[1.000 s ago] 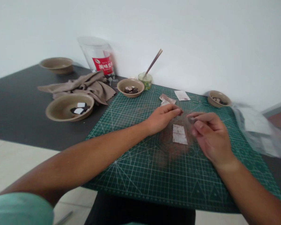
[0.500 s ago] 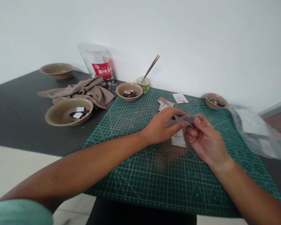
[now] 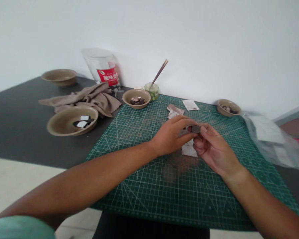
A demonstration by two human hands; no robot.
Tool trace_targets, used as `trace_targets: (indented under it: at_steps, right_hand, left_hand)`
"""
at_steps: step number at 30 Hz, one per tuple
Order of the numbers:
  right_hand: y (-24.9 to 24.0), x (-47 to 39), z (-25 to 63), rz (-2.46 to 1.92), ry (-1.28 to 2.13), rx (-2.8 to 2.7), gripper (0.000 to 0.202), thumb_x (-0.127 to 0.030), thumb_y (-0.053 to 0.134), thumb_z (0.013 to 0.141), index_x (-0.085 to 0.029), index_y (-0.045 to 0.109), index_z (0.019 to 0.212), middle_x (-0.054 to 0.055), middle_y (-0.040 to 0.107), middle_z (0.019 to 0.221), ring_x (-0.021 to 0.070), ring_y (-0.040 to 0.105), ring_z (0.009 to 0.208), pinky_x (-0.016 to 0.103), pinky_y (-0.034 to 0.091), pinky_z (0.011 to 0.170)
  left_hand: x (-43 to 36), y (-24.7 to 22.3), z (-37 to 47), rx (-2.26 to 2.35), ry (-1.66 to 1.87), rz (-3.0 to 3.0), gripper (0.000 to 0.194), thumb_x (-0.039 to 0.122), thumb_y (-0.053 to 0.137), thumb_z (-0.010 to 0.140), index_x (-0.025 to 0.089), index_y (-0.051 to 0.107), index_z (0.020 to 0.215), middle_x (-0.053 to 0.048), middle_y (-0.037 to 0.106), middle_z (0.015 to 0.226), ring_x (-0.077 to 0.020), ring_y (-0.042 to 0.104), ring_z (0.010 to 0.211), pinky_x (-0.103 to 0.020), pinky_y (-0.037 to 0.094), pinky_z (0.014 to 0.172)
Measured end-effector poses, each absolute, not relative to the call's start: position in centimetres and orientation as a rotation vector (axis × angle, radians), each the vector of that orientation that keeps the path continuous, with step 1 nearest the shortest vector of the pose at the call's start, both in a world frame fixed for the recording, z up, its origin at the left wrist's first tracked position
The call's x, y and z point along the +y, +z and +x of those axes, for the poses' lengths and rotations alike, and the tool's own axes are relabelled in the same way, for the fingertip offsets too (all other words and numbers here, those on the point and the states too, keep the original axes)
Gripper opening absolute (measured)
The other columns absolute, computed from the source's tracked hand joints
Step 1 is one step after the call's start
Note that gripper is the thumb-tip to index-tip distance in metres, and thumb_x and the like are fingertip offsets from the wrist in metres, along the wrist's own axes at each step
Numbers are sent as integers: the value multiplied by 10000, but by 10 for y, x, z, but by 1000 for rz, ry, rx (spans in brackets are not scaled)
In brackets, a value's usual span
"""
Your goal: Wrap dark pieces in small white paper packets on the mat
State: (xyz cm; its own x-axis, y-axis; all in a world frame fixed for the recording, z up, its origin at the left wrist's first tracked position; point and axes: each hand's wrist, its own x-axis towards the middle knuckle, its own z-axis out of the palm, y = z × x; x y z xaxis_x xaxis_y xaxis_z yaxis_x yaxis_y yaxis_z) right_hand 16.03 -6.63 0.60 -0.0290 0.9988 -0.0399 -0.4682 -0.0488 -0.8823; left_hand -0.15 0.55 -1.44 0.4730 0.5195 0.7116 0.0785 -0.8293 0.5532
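Note:
Over the middle of the green cutting mat point(image 3: 149, 186), both my hands meet at a small dark flat piece point(image 3: 195, 129) with rounded edges. My right hand point(image 3: 218, 149) pinches its right end between thumb and fingers. The thumb and fingertips of my left hand point(image 3: 173, 134) close on its left end. Something thin and greyish point(image 3: 183, 132) shows between the left fingers, too blurred to name. Beneath the hands lies a smudged whitish paper piece point(image 3: 189, 151), partly hidden. Crumpled, brown-stained paper point(image 3: 174, 110) rests just beyond the left hand.
Bowls with dark pieces stand at the mat's back left point(image 3: 136, 105) and back right point(image 3: 229, 113). Another bowl point(image 3: 62, 127) holds black and white pieces, beside a brown cloth point(image 3: 89, 98). Behind are a clear jar point(image 3: 99, 66), a green-patterned cup point(image 3: 153, 94) with sticks, and a plastic bag point(image 3: 271, 136).
The dark piece and my right hand have shifted slightly left and down. My left fingers now close round the piece's left end; the curled thin sheet seen there before is mostly hidden.

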Motion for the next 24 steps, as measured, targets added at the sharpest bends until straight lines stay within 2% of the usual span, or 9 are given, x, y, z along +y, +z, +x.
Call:
trace_targets:
  at_steps: [9,17,24]
  right_hand:
    - [4,-67,166,-883,1454,-892,101,-272,707,913,-234,693,1006,-26,656,830,60,549,585,142,462,486]
    - [4,-67,165,-913,1433,-937,147,-329,716,903,-234,684,1010,-6,694,921,78,603,615,170,467,481]
    - [5,-68,164,-971,1407,-942,211,-358,755,867,-248,656,1016,-19,687,866,81,607,605,172,452,477]
  left_hand:
    - [5,-16,-5,432,1304,2291,260,197,649,934,173,614,1191,-65,664,1114,-161,644,1050,-294,534,917]
    - [5,-16,-5,469,1238,2281,260,202,626,945,182,609,1204,-56,661,1070,-154,639,994,-291,529,900]
    - [4,-16,-5,494,1193,2263,263,223,612,958,199,611,1219,-52,663,1078,-156,646,998,-298,530,901]
